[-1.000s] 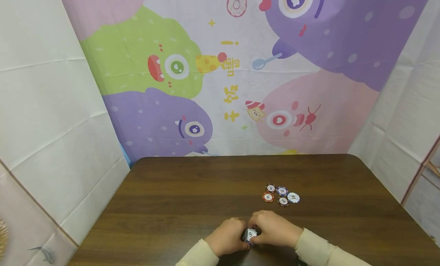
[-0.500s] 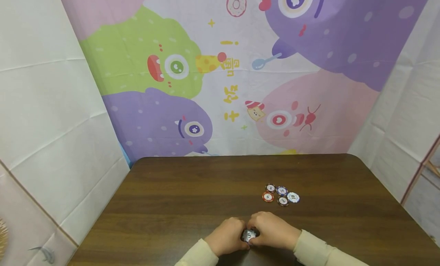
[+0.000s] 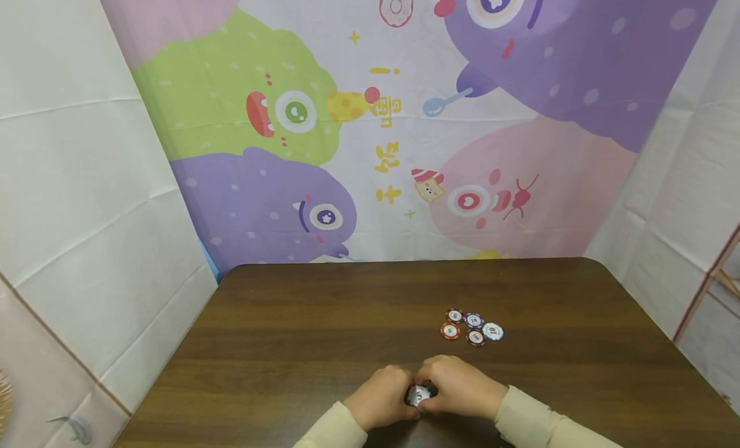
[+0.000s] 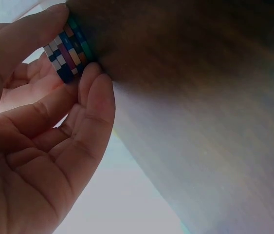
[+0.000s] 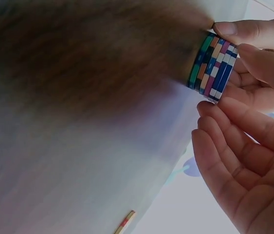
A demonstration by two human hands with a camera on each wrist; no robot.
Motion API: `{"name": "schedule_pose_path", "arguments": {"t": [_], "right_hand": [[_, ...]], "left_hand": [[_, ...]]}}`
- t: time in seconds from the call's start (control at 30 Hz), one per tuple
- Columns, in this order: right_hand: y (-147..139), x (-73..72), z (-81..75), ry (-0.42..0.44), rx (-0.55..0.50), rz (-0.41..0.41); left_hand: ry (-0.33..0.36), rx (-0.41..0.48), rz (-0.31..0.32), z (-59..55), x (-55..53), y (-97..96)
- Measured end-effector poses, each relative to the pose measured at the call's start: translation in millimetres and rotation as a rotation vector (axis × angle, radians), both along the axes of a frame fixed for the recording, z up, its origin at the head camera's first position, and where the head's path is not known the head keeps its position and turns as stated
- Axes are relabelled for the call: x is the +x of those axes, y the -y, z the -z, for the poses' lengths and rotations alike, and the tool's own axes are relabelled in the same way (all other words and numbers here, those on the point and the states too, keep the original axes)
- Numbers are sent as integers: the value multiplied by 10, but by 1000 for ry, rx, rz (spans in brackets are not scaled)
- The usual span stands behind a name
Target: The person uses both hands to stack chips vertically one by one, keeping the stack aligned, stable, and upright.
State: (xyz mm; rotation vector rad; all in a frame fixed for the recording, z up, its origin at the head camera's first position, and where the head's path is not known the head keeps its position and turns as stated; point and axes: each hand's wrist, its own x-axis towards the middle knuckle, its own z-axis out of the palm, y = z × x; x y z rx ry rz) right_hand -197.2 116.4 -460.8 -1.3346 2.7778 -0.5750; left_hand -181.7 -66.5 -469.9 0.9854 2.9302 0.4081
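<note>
While both hands meet at the near edge of the dark wooden table (image 3: 324, 319), the left hand (image 3: 381, 396) and the right hand (image 3: 459, 387) each curl thumb and fingers around a short stack of chips (image 3: 419, 394) standing on the tabletop between them. Five loose chips (image 3: 473, 326) lie flat in a small cluster farther back and to the right, well apart from the hands.

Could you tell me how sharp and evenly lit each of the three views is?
Head view: sharp, evenly lit, edges bowed by the wide lens. Left wrist view: stack of chips fairly crisp, table washed by pale glare. Right wrist view: similar glare, tabletop blurred.
</note>
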Motion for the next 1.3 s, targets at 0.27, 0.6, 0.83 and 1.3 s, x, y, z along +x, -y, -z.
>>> {"name": "schedule_pose_path", "arguments": {"t": [0.27,0.6,0.83,1.3], "right_hand": [[-111,-56,-40,42,-8,79],[-364,-221,-141,11,-64,195],[-592,-340,-234,-8,-73,326],[-1033,-644,-131,-9,1,455]], "left_hand": [[19,-24,-23,-18,14,-4],[-41,-42,-17,3,14,4],[-42,-45,-24,-1,23,4],[-59,-49,-16,3,25,3]]}}
